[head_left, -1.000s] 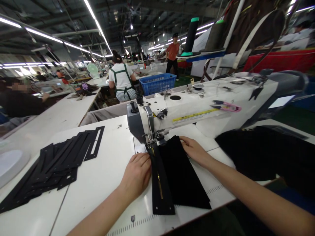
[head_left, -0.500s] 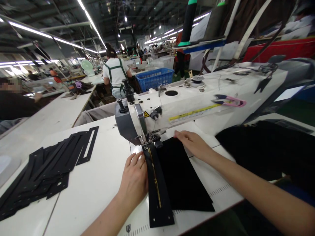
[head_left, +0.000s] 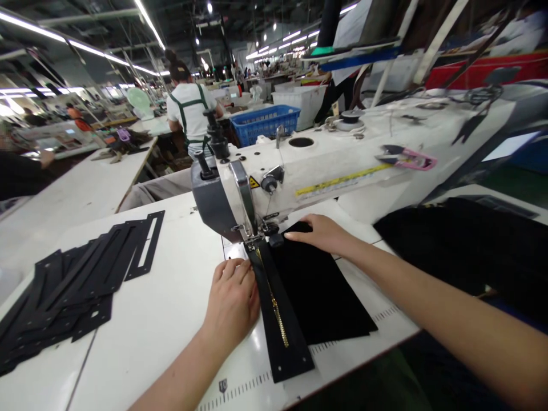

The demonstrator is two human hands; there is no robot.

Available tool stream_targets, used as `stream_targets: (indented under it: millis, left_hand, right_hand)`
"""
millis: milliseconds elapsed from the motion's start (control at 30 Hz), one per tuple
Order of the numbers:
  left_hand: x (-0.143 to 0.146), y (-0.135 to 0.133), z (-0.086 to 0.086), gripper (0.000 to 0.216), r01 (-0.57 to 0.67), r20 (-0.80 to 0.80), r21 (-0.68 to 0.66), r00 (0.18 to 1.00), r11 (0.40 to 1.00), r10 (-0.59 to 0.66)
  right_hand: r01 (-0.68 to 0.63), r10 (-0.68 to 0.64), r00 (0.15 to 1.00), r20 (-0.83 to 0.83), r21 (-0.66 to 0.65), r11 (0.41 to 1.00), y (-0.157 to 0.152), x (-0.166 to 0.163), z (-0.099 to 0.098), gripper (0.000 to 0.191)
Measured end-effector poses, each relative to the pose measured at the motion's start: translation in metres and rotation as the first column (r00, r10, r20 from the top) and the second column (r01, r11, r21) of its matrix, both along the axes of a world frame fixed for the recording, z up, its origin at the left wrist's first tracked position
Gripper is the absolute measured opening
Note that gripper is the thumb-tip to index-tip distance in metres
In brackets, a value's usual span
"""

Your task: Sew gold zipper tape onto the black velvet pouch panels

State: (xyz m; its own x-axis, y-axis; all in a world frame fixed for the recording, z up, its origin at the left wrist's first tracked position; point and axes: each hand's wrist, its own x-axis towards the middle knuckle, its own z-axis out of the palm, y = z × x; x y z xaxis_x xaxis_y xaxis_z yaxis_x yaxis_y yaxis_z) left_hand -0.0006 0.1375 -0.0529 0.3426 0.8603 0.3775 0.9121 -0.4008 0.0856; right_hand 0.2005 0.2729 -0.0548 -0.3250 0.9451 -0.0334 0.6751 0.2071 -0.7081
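Note:
A black strip with a gold zipper [head_left: 280, 322] lies under the presser foot [head_left: 253, 242] of a white sewing machine [head_left: 334, 171]. My left hand [head_left: 233, 297] rests at the strip's left edge, its fingers curled against it and the tips partly hidden. Beneath and to the right of the strip spreads a black fabric panel [head_left: 325, 297]. My right hand [head_left: 323, 234] is at the panel's far edge, with the thumb on top and the fingers along the edge, beside the needle area.
Several black slotted pieces [head_left: 85, 279] overlap on the table's left. Dark cloth [head_left: 462, 251] lies at the right. Pink-handled thread snips [head_left: 413, 158] rest on the machine arm. Behind are a blue basket [head_left: 265, 123] and a person in a white shirt [head_left: 190, 114].
The right hand has shifted slightly left along the panel toward the needle, its thumb now farther from the fingers. The strip's near end has swung right. The camera view has shifted a little.

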Motion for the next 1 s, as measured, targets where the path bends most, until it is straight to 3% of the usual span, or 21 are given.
stream_targets:
  millis: [67,167,233,433,500,567,633,700,833,1000]
  left_hand:
    - [0.0,0.0,0.001,0.02,0.002,-0.005,-0.005,1.0,1.0,-0.002]
    - [0.001,0.002,0.003,0.02,0.013,-0.021,0.001,1.0,1.0,-0.013]
    - [0.003,0.002,0.004,0.02,0.013,-0.031,0.015,0.999,1.0,-0.013]
    - [0.006,0.001,0.003,0.017,-0.02,-0.035,0.027,0.999,0.999,0.021]
    - [0.006,0.0,0.002,0.016,-0.029,-0.011,0.021,1.0,0.999,0.029]
    - [0.005,-0.002,0.0,0.015,-0.031,0.024,0.016,0.999,0.999,0.03]
    - [0.003,-0.003,-0.003,0.014,-0.045,0.076,0.035,0.996,0.998,0.043]
    - [0.0,-0.003,-0.007,0.016,-0.084,0.132,0.072,0.989,0.994,0.074]
    - [-0.006,0.001,-0.014,0.027,-0.086,0.185,0.116,0.981,0.989,0.064]
    - [-0.012,0.009,-0.017,0.025,-0.011,0.137,0.17,0.99,0.985,-0.012]
  right_hand:
    - [-0.072,0.07,0.995,-0.065,-0.027,0.997,-0.001,-0.004,0.008,0.031]
    - [-0.076,0.088,0.995,-0.053,0.196,0.978,-0.001,-0.009,0.012,0.015]
    - [-0.068,0.077,0.997,-0.022,0.281,0.957,-0.001,-0.009,0.007,0.008]
    - [-0.072,0.04,0.995,0.093,0.368,0.927,-0.01,-0.005,-0.007,0.003]
    - [-0.086,-0.005,0.982,0.187,0.476,0.875,-0.022,-0.007,-0.001,0.005]
    - [-0.195,0.022,0.958,0.284,0.599,0.776,-0.039,-0.01,0.004,0.007]
    - [-0.35,0.174,0.931,0.319,0.657,0.667,-0.057,-0.017,0.003,0.014]
    - [-0.432,0.342,0.9,0.27,0.657,0.618,-0.069,-0.026,-0.004,0.023]
    - [-0.478,0.423,0.872,0.247,0.618,0.624,-0.074,-0.038,-0.019,0.035]
    - [-0.479,0.412,0.874,0.258,0.602,0.639,-0.072,-0.039,-0.018,0.036]
